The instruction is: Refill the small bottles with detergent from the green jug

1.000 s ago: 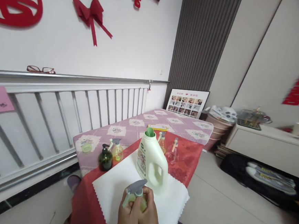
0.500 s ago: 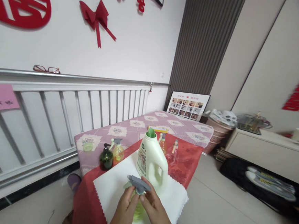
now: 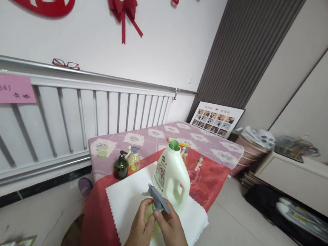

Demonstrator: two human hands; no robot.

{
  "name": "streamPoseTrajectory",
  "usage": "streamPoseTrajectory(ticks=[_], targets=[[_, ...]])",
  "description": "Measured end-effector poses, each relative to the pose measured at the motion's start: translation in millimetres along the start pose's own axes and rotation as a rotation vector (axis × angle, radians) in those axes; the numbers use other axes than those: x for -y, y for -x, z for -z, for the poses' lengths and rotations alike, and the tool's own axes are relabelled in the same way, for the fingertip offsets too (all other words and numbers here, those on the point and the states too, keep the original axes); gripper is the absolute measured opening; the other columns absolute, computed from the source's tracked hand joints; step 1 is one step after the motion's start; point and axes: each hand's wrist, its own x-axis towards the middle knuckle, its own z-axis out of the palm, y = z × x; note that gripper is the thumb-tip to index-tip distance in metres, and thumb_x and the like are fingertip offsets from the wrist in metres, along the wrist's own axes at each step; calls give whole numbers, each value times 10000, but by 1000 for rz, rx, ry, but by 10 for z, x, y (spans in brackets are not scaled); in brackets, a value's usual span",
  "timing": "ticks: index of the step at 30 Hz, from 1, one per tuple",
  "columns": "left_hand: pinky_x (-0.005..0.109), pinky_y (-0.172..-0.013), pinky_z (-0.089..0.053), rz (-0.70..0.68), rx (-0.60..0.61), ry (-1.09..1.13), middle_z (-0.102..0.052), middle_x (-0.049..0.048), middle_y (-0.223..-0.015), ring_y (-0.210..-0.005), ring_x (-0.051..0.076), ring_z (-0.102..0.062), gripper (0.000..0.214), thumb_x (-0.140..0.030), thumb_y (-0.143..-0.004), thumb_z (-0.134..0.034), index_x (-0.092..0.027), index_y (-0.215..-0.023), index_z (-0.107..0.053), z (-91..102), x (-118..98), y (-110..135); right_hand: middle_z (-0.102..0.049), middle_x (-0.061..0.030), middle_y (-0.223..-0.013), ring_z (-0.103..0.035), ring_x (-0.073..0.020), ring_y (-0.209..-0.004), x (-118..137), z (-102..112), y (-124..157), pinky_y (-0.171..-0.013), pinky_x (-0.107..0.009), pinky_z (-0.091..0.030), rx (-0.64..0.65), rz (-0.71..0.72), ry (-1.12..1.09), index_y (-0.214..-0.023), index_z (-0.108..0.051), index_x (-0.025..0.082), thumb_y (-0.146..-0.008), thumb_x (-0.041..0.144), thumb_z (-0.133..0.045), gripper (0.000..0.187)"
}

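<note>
A spray bottle with a grey trigger head (image 3: 158, 199) is held upright over the white scalloped mat (image 3: 129, 200); its clear body shows pale yellow-green liquid. My left hand (image 3: 140, 223) is closed round the bottle's neck and upper body. Closed at the base of the grey head, my right hand (image 3: 170, 224) has its thumb at the collar. Fingers hide most of the joint between head and bottle. Just beyond my hands stands a large pale green detergent jug (image 3: 173, 177), uncapped, with a green piece in its mouth.
To the left stand a dark green pump bottle (image 3: 120, 167) and a yellow-liquid spray bottle (image 3: 134, 161). Behind the jug are another spray bottle (image 3: 185, 157) and a clear one (image 3: 196, 173) on the red cloth (image 3: 212, 180). A green cap (image 3: 102, 152) lies at far left. A radiator (image 3: 97, 110) runs alongside.
The view has shifted left and tilted. The grey trigger head has turned and now slants down to the right. Both hands still grip the spray bottle.
</note>
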Motion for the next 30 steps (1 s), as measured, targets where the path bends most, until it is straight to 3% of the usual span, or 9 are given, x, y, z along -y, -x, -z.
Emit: streamPoseTrajectory(ticks=[6, 11, 15, 21, 24, 27, 30], targets=[[425, -1114, -377, -52, -78, -13, -538, 153, -1372, -1300, 243, -494, 392, -336, -933, -413, -186, -1295, -445, -77, 116, 41, -692, -19, -849, -654, -241, -834, 70, -179, -5, -808, -375, -524, -227, -80, 93, -952, -598, 219, -742, 351, -670, 258], [455, -1086, -404, -123, -85, -45, -567, 164, -1307, -1253, 263, -519, 395, -389, -958, -329, -184, -1252, -495, -120, 188, 35, -661, -16, -788, -640, -243, -775, 78, -296, -23, -761, -386, -539, -383, -73, 134, -835, -550, 235, -647, 348, -716, 276], [457, -1094, -393, -109, -72, -42, -549, 160, -1324, -1264, 254, -505, 386, -379, -964, -314, -191, -1259, -477, -119, 165, 23, -695, -40, -862, -664, -260, -857, 81, -261, -1, -822, -402, -547, -336, -70, 98, -908, -581, 223, -652, 362, -730, 328], [460, -1098, -391, -31, -57, -47, -539, 132, -1339, -1256, 254, -512, 373, -324, -903, -458, -218, -1261, -464, -90, 94, 23, -662, -100, -1301, -562, -292, -1260, 54, -123, 108, -1098, -453, -410, -181, -111, -1, -1199, -613, 231, -793, 434, -648, 455], [461, -1120, -373, -28, -69, -58, -529, 138, -1356, -1285, 253, -493, 395, -325, -906, -443, -205, -1282, -442, -92, 98, 32, -684, -87, -1265, -570, -293, -1244, 35, -90, 121, -1106, -460, -393, -140, -79, 79, -1173, -639, 236, -825, 422, -602, 396], [469, -1132, -366, -38, -84, -73, -507, 155, -1387, -1310, 256, -474, 421, -325, -909, -435, -188, -1306, -417, -108, 161, 45, -707, -84, -1169, -628, -281, -1129, 11, -112, 98, -1027, -432, -456, -132, -31, 107, -1110, -638, 229, -827, 392, -584, 331], [481, -1123, -382, -52, -102, -66, -519, 167, -1383, -1303, 263, -490, 426, -364, -924, -422, -187, -1311, -427, -129, 244, 49, -717, -56, -973, -666, -260, -943, -45, -182, 62, -891, -400, -516, -242, -29, 128, -965, -615, 225, -779, 345, -612, 221]])
